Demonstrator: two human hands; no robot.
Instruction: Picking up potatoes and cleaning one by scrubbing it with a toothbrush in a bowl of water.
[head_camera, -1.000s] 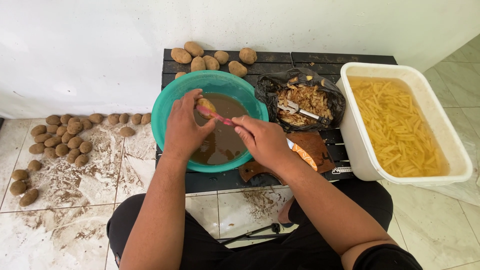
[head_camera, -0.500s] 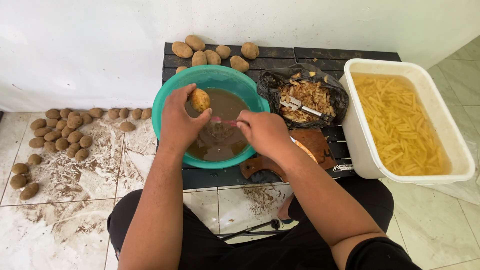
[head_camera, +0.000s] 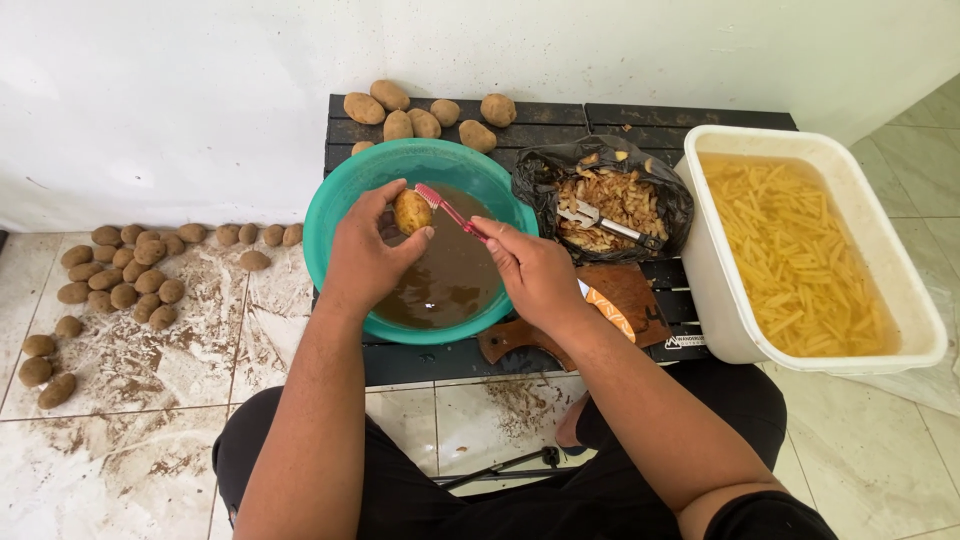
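- Over the teal plastic basin (head_camera: 335, 205) of muddy water, the left hand (head_camera: 367, 252) clamps a small round wet potato (head_camera: 411, 211), lifted higher than a second ago.
- Right hand (head_camera: 530, 272) is closed on a red-handled brush (head_camera: 447, 209), bristles now at the potato's top: scrubbing continues.
- Black bag of peelings (head_camera: 600, 195) sits beside.

Held over the basin (head_camera: 335, 225): potato (head_camera: 411, 212) in left hand (head_camera: 368, 255), brush (head_camera: 447, 210) in right hand (head_camera: 532, 275), bristles touching potato; beyond the grip, loose potatoes (head_camera: 425, 112) on the low table (head_camera: 640, 115); right of it, bag of peelings (head_camera: 612, 195) with peeler (head_camera: 610, 224) inside; farther right, tub of cut strips (head_camera: 800, 250); far left, potatoes on the floor (head_camera: 130, 270).
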